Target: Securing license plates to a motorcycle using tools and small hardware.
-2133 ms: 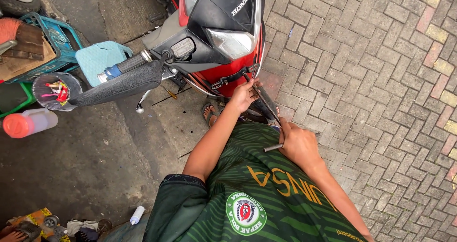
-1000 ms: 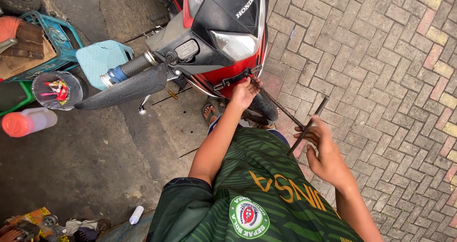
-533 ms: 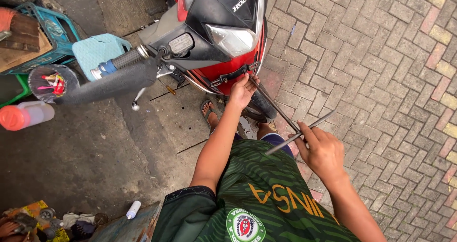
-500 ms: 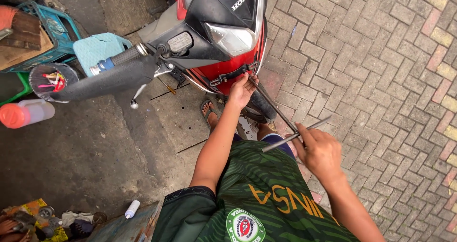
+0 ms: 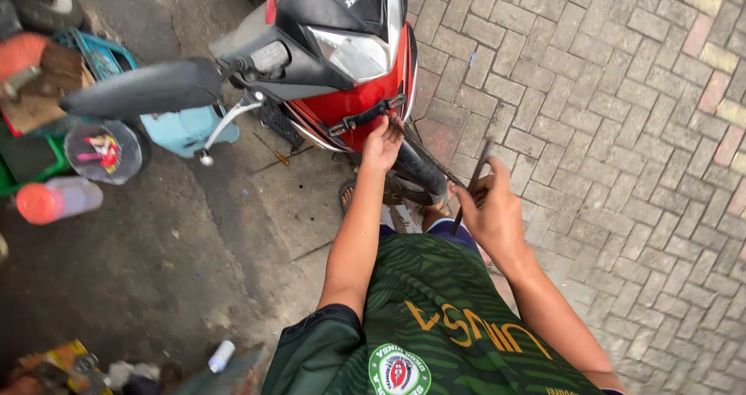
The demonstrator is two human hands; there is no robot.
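A red and black motorcycle (image 5: 350,45) stands in front of me, its headlight facing me. My left hand (image 5: 382,142) reaches out and touches the lower edge of the red front panel, just above the black front mudguard (image 5: 420,170). Off to the right of the wheel, my right hand (image 5: 489,208) grips a thin dark metal rod (image 5: 474,179), held nearly upright. My foot in a sandal (image 5: 347,199) rests under the bike. I wear a green patterned jersey.
The black handlebar grip (image 5: 144,88) sticks out to the left. Beyond it are a light blue stool (image 5: 186,131), a clear cup of small parts (image 5: 102,150), an orange-capped bottle (image 5: 58,201) and a green crate (image 5: 31,158). Brick paving (image 5: 622,131) lies to the right.
My right hand has raised the rod and turned it from nearly level to nearly upright. My left hand has stayed on the red panel. My view has shifted slightly.
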